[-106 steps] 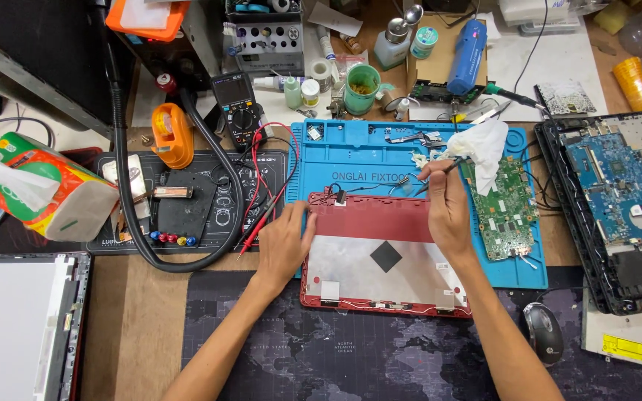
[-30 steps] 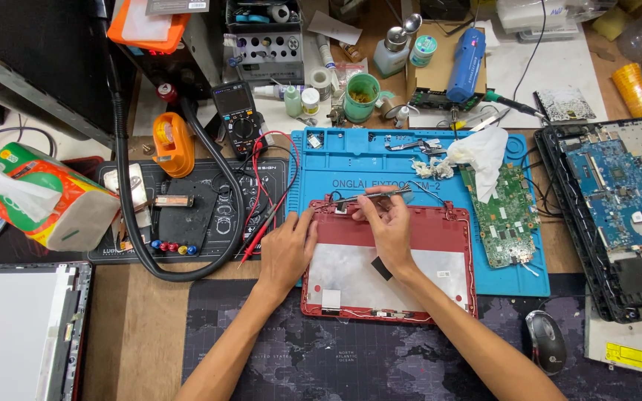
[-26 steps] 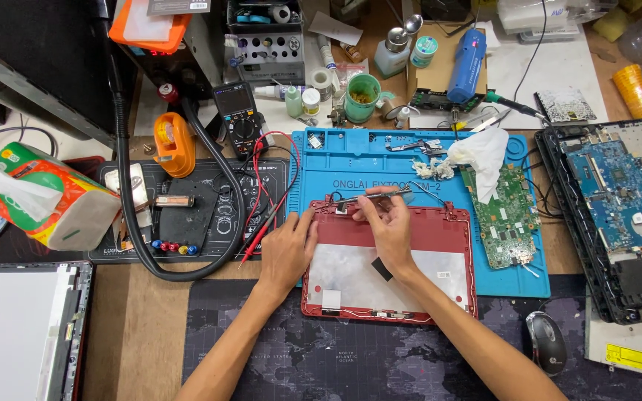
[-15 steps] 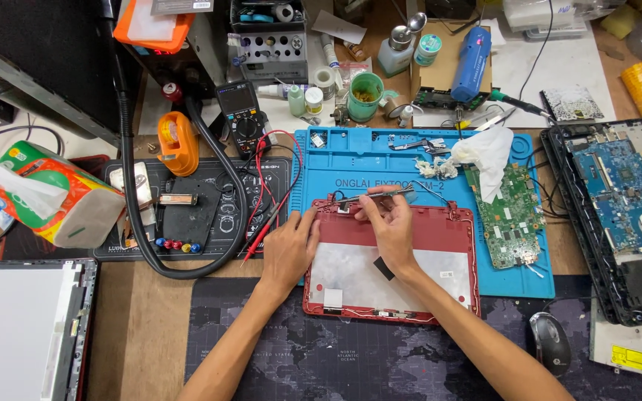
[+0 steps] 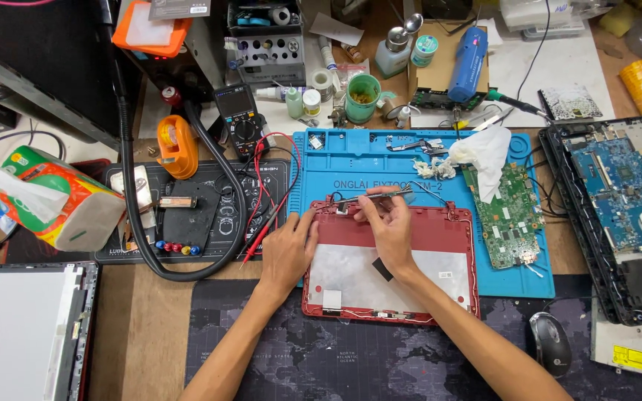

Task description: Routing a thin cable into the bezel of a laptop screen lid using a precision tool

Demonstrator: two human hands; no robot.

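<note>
A green and orange tissue pack [image 5: 53, 204] lies far left. The left hand [image 5: 289, 249] rests flat, fingers spread, on the red laptop lid's [image 5: 440, 230] left edge, mid-table on the blue mat [image 5: 351, 160]. The right hand [image 5: 389, 226] pinches tweezers [image 5: 380, 196] at its top rim; their tips are hard to make out.
</note>
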